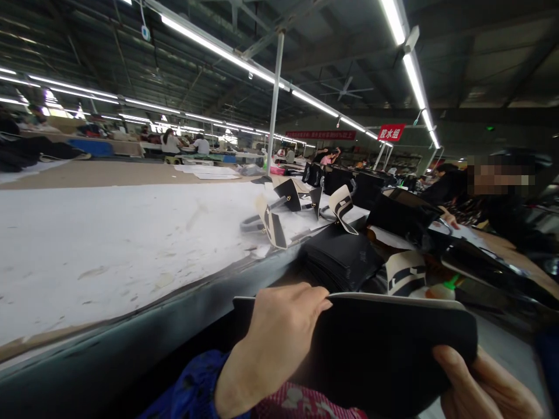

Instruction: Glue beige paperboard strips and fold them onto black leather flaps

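A black, leather-like panel point(384, 349) with rounded corners and a pale top edge is held up close in front of me. My left hand point(277, 334) is closed over its upper edge, fingers pinching near the middle. At the right end, my right hand point(484, 381) grips the panel with the thumb on the near face and the fingers behind. Just beyond it lie a stack of black panels point(343, 259) and a curved cream-and-black piece point(406, 270). A bottle with a green tip point(443, 288) is partly hidden behind the panel.
A long white-covered table point(109, 244) with a raised edge runs along the left. Cream-and-black pieces with handles point(271, 221) stand near its right end. Black bags point(402, 212) sit farther right, beside a co-worker in dark clothing point(498, 203). A metal pole point(275, 105) rises behind the table.
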### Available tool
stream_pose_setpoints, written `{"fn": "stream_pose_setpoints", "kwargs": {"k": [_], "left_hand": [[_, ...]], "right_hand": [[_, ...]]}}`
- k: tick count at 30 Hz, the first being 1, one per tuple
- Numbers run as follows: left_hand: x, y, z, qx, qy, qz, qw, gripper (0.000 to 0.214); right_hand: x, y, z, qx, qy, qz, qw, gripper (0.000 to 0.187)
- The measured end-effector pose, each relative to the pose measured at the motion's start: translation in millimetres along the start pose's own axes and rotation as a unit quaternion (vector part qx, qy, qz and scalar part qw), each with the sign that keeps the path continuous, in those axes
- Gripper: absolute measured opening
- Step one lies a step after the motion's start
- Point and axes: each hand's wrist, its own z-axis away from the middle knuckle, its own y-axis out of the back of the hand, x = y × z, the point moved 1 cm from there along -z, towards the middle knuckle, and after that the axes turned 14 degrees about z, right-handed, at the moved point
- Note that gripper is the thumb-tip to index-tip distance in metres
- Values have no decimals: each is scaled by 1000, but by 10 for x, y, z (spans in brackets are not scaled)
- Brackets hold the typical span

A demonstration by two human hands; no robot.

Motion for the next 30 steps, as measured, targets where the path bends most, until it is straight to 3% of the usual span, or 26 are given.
{"fn": "stream_pose_setpoints", "kwargs": {"k": [5,11,17,25,30], "left_hand": [[50,-61,-33,6,-29,23,999,26],[25,-46,2,-11,-38,24,999,22],[6,-80,33,-11,-43,43,998,26],[39,-271,-15,-7,-63,21,998,28],[100,-368,-24,23,-111,-5,994,24]], "right_hand": [[-56,-101,-13,-25,-44,-22,998,35],[-252,-155,-63,-15,-28,-57,998,30],[-384,-177,-40,-17,-68,-102,992,32],[-432,-193,44,26,4,-40,999,29],[-549,-241,88,6,39,-32,999,24]]}}
